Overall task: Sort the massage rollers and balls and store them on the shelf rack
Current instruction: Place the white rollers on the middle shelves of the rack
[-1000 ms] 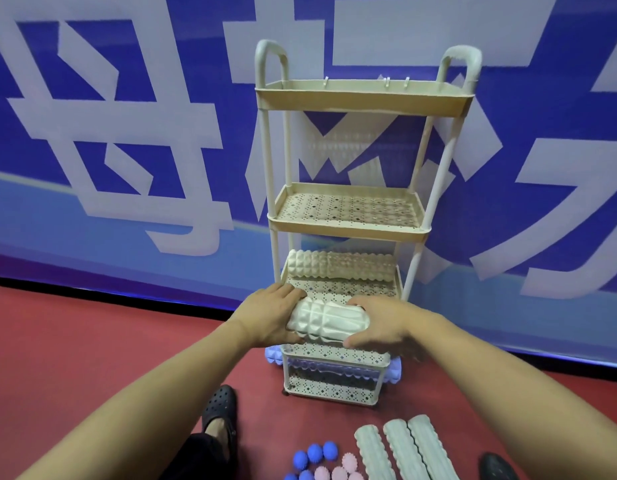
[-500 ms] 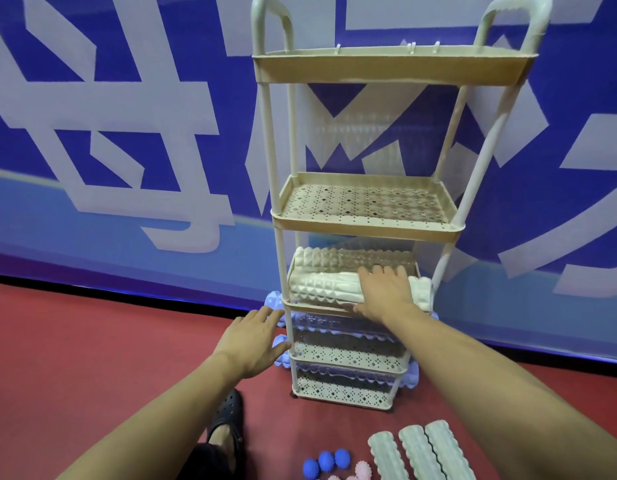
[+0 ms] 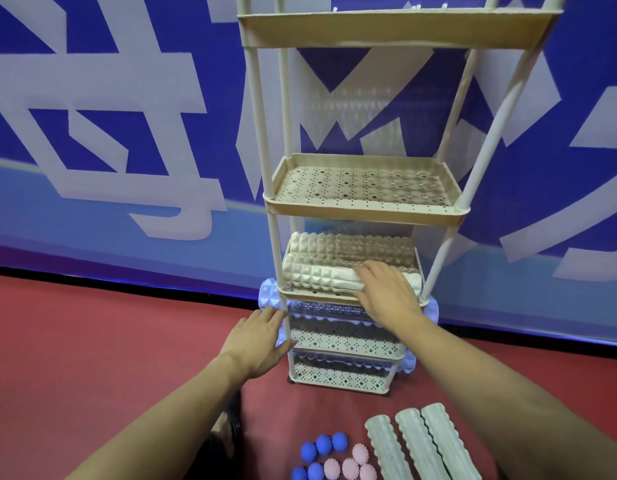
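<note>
A beige shelf rack (image 3: 365, 213) with several perforated tiers stands against the wall. Two white bumpy rollers lie on its third tier: one at the back (image 3: 352, 245) and one at the front (image 3: 317, 275). My right hand (image 3: 386, 292) rests flat on the front roller's right part, fingers straight. My left hand (image 3: 262, 336) hovers open by the rack's left post, next to a light-blue roller end (image 3: 269, 294). Light-blue rollers fill the lower tiers. On the floor lie three grey-white wavy rollers (image 3: 414, 445), blue balls (image 3: 320, 452) and pink spiky balls (image 3: 352, 464).
Red floor (image 3: 109, 341) spreads to the left. A blue wall banner with white shapes (image 3: 127, 133) stands behind the rack. A dark shoe (image 3: 227, 427) shows under my left forearm. The second tier (image 3: 365, 185) holds nothing.
The white roller I carried in both hands now lies on the third tier in front of the other. My left hand let go and dropped beside the rack; the view moved closer.
</note>
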Available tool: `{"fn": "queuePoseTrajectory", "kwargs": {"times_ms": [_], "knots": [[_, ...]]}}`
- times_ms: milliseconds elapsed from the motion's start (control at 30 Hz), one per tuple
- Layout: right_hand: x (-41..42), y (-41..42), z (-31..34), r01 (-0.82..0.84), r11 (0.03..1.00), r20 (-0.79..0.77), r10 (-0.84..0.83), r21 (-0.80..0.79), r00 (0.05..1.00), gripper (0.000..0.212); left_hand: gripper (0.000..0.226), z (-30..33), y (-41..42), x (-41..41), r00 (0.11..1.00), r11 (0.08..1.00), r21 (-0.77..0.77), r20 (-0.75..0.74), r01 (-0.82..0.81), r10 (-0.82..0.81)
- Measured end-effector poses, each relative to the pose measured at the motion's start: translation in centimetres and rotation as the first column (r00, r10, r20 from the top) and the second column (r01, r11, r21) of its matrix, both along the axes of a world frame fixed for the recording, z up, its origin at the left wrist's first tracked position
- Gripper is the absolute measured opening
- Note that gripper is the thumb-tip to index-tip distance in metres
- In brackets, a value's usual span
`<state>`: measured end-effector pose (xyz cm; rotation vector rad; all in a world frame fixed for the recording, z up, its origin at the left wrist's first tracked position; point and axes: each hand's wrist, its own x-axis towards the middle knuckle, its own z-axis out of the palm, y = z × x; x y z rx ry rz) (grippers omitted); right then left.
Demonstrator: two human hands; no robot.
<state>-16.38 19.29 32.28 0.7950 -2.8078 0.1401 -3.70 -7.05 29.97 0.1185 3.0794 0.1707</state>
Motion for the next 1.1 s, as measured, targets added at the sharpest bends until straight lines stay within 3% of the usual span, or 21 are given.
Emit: {"fn": "queuePoseTrajectory", "kwargs": {"times_ms": [133, 233, 333, 533, 667, 833, 933, 1033, 1100], "knots": [[6.1, 3.1, -3.6, 0.001, 0.981, 0.004, 0.000, -0.195, 1.000, 0.039, 0.059, -2.5, 3.6, 1.5, 0.999, 0.996, 0.079, 0.026, 0.038, -0.040], [11.3, 6.2, -9.4, 0.136, 0.984, 0.259, -0.102, -0.118, 0.960, 0.043, 0.058, -6.0, 6.5, 3.4, 0.994, 0.990, 0.126, 0.083, 0.067, -0.078], [15.2, 9.2, -15.6, 0.248, 0.968, 0.517, -0.226, 0.027, 0.825, 0.052, 0.061, -10.4, 9.3, 5.2, 0.978, 0.982, 0.186, 0.193, 0.044, -0.080], [18.6, 12.0, -25.4, 0.421, 0.898, 0.735, -0.373, 0.131, 0.566, 0.061, 0.056, -20.7, 14.2, 7.3, 0.894, 0.891, 0.402, 0.449, -0.211, 0.009], [18.9, 12.9, -31.2, 0.489, 0.851, 0.836, -0.403, 0.193, 0.371, 0.068, 0.056, -26.7, 15.4, 8.8, 0.789, 0.818, 0.393, 0.603, -0.420, 0.116], [17.8, 13.1, -37.2, 0.564, 0.792, 0.877, -0.423, 0.236, 0.227, 0.071, 0.053, -32.4, 15.2, 9.1, 0.691, 0.755, 0.355, 0.701, -0.551, 0.175], [17.3, 12.9, -40.3, 0.619, 0.743, 0.867, -0.459, 0.257, 0.191, 0.087, 0.053, -35.2, 15.6, 8.9, 0.632, 0.695, 0.345, 0.748, -0.631, 0.203], [17.4, 12.7, -43.3, 0.660, 0.721, 0.870, -0.446, 0.211, 0.209, 0.096, 0.046, -37.1, 17.0, 8.8, 0.585, 0.535, 0.410, 0.785, -0.738, 0.204], [17.5, 12.9, -44.7, 0.711, 0.686, 0.896, -0.399, 0.151, 0.194, 0.102, 0.042, -38.1, 17.8, 9.0, 0.576, 0.493, 0.430, 0.794, -0.757, 0.192]]}}
